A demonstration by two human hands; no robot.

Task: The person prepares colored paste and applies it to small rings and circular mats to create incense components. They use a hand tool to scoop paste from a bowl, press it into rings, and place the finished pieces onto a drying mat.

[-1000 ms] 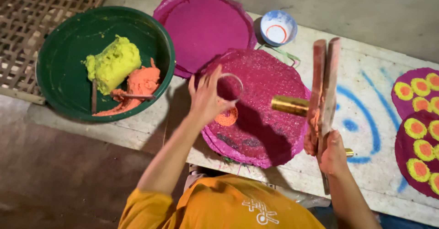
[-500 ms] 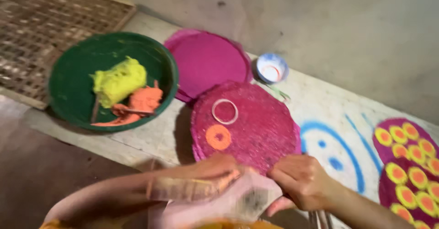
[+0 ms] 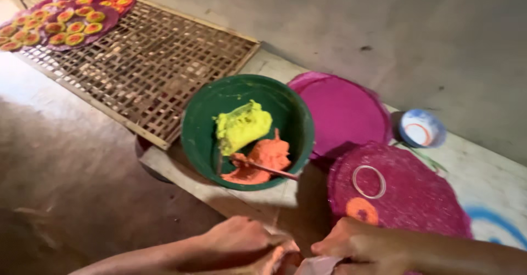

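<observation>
My left hand (image 3: 241, 241) and my right hand (image 3: 347, 242) are close together at the bottom edge. Both are closed on a pale pink sheet (image 3: 320, 265), which is mostly cut off by the frame. Just beyond my right hand lies a round magenta mat (image 3: 422, 198) with a clear ring (image 3: 369, 181) and a flat orange disc (image 3: 362, 210) on it. A green bowl (image 3: 200, 129) further left holds a yellow lump of dough (image 3: 242, 125), orange dough (image 3: 263, 157) and a thin stick (image 3: 269, 169).
A second magenta mat (image 3: 346, 110) lies behind the first, next to a small white and blue bowl (image 3: 421, 128). A bamboo lattice tray (image 3: 143, 66) stretches to the left, with a magenta mat of several yellow-orange discs (image 3: 60, 17) at its far end. Behind is a grey wall.
My left hand left the ring on the mat and my right hand left the wooden press. Both dropped to the bottom edge and took the pink sheet. The view swung left.
</observation>
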